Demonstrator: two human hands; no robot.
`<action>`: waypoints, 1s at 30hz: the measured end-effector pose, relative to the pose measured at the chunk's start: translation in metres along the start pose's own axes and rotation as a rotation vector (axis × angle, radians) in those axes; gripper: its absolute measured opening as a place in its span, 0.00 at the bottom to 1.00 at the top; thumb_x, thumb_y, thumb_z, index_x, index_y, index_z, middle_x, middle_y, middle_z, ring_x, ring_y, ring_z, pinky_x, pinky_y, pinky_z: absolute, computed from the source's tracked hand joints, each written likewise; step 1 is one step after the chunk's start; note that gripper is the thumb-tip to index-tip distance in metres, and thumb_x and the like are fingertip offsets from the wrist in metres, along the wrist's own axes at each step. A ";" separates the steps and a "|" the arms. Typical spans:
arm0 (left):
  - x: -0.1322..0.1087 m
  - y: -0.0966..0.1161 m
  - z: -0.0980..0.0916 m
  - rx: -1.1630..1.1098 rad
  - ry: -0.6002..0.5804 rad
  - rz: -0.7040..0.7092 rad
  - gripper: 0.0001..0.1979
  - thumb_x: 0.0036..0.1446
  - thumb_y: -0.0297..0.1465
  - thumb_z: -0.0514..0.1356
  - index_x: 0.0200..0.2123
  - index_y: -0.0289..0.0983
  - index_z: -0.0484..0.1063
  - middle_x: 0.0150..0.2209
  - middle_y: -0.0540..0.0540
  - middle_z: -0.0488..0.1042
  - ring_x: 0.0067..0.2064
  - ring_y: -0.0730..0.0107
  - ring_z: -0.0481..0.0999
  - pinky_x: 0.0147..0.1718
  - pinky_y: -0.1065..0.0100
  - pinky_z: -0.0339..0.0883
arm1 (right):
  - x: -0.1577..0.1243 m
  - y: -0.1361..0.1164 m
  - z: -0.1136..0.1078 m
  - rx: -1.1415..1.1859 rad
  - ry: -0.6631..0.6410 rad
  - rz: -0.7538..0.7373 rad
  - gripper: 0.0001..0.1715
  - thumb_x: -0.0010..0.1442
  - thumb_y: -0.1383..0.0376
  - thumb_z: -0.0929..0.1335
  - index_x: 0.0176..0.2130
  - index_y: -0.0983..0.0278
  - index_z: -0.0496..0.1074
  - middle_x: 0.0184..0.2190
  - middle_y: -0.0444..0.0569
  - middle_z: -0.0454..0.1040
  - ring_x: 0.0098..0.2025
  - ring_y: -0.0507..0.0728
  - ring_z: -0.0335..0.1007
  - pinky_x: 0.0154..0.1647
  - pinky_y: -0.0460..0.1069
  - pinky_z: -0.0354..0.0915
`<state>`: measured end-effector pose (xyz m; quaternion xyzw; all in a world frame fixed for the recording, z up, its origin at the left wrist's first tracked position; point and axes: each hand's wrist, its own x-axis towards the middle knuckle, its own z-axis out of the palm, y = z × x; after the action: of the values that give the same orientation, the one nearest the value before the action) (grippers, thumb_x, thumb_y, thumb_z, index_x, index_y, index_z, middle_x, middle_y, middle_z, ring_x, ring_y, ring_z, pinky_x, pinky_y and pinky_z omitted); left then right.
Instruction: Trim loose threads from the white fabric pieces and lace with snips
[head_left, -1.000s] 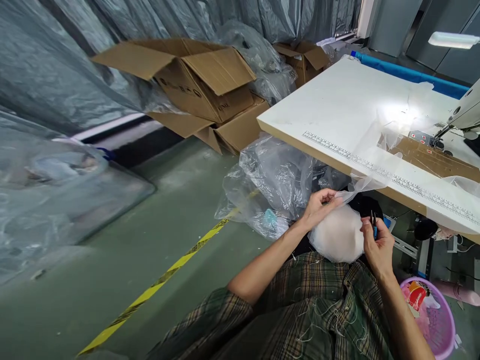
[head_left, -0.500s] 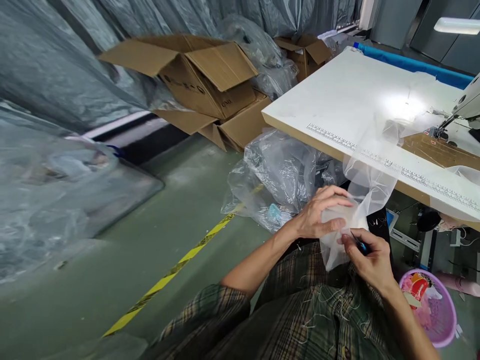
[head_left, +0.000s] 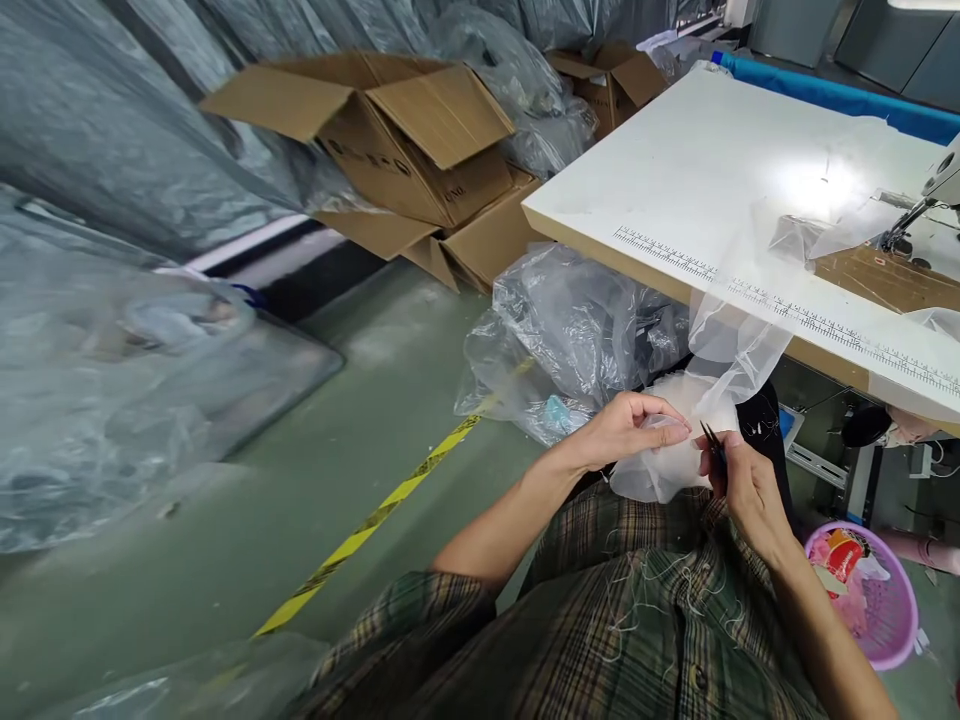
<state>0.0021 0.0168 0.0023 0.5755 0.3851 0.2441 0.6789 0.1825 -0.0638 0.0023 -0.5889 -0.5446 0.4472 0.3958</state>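
Sheer white fabric [head_left: 705, 400] hangs from the edge of the white sewing table [head_left: 675, 190] down into my lap. My left hand [head_left: 626, 430] is closed on a fold of this fabric, pinching it between thumb and fingers. My right hand [head_left: 742, 485] is closed round small dark thread snips [head_left: 712, 445], with their tips pointing up at the fabric beside my left fingertips. The two hands are a few centimetres apart, just below the table edge.
A sewing machine [head_left: 934, 195] stands at the table's right end. Clear plastic bags [head_left: 570, 330] lie under the table. Open cardboard boxes [head_left: 405, 150] sit behind on the floor. A pink basket [head_left: 874, 590] is at my right. A yellow tape line [head_left: 375, 520] crosses the green floor.
My hands shifted slightly as I handled the fabric. The left hand moved from over the bundle to pinching a fold, and the snips tilted upward toward the fabric.
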 end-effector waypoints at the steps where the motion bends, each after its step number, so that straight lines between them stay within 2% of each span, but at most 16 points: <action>1: 0.000 -0.001 -0.001 0.016 0.007 0.005 0.20 0.49 0.45 0.69 0.35 0.32 0.80 0.28 0.47 0.77 0.27 0.75 0.68 0.26 0.73 0.60 | 0.001 0.001 0.000 -0.010 -0.007 0.017 0.37 0.67 0.41 0.53 0.28 0.63 0.70 0.21 0.45 0.68 0.21 0.51 0.58 0.22 0.46 0.56; 4: -0.001 0.000 -0.002 0.047 0.006 0.037 0.19 0.51 0.44 0.67 0.35 0.33 0.80 0.32 0.45 0.80 0.32 0.72 0.73 0.30 0.72 0.64 | 0.006 0.002 0.002 -0.068 -0.040 0.028 0.38 0.64 0.37 0.54 0.23 0.62 0.64 0.18 0.43 0.64 0.21 0.51 0.57 0.22 0.46 0.55; 10: -0.003 0.006 -0.001 0.058 -0.036 0.056 0.15 0.53 0.41 0.66 0.33 0.33 0.79 0.33 0.46 0.80 0.34 0.70 0.75 0.35 0.71 0.67 | 0.019 -0.002 0.007 -0.134 -0.078 -0.023 0.37 0.63 0.35 0.54 0.22 0.61 0.61 0.17 0.41 0.60 0.20 0.50 0.53 0.21 0.46 0.52; 15: -0.002 0.006 -0.001 0.032 -0.023 0.054 0.15 0.53 0.41 0.66 0.32 0.33 0.79 0.33 0.46 0.79 0.33 0.72 0.73 0.33 0.71 0.65 | 0.021 0.001 0.009 -0.166 0.000 -0.030 0.34 0.64 0.38 0.55 0.24 0.60 0.62 0.16 0.40 0.59 0.20 0.51 0.54 0.21 0.46 0.52; 21: -0.001 0.004 0.000 0.013 -0.013 0.011 0.15 0.51 0.41 0.66 0.30 0.33 0.78 0.26 0.49 0.74 0.28 0.75 0.67 0.28 0.72 0.58 | 0.017 0.006 0.010 -0.198 -0.033 -0.052 0.31 0.66 0.43 0.55 0.25 0.60 0.62 0.17 0.40 0.60 0.21 0.51 0.54 0.23 0.46 0.52; 24: 0.000 0.002 0.001 0.025 -0.013 0.001 0.15 0.51 0.41 0.66 0.30 0.33 0.78 0.25 0.50 0.73 0.28 0.76 0.67 0.28 0.72 0.58 | 0.017 0.010 0.012 -0.220 0.030 -0.061 0.29 0.65 0.44 0.57 0.25 0.60 0.63 0.17 0.39 0.60 0.20 0.50 0.52 0.23 0.47 0.51; 27: 0.001 -0.001 0.005 0.026 -0.016 -0.015 0.15 0.52 0.41 0.66 0.32 0.33 0.78 0.26 0.50 0.74 0.28 0.76 0.67 0.28 0.73 0.59 | 0.012 0.016 0.014 -0.152 0.061 -0.053 0.25 0.66 0.46 0.58 0.29 0.60 0.66 0.19 0.40 0.62 0.22 0.51 0.54 0.24 0.46 0.52; 30: 0.002 -0.006 0.008 0.002 -0.052 -0.033 0.17 0.53 0.43 0.66 0.33 0.33 0.78 0.26 0.50 0.74 0.27 0.77 0.68 0.26 0.74 0.59 | 0.000 0.022 0.013 -0.017 0.019 -0.034 0.18 0.62 0.49 0.65 0.37 0.61 0.68 0.24 0.40 0.67 0.24 0.51 0.58 0.25 0.45 0.57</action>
<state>0.0091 0.0118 -0.0040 0.5760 0.3771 0.2171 0.6920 0.1759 -0.0664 -0.0225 -0.5869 -0.5546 0.4302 0.4036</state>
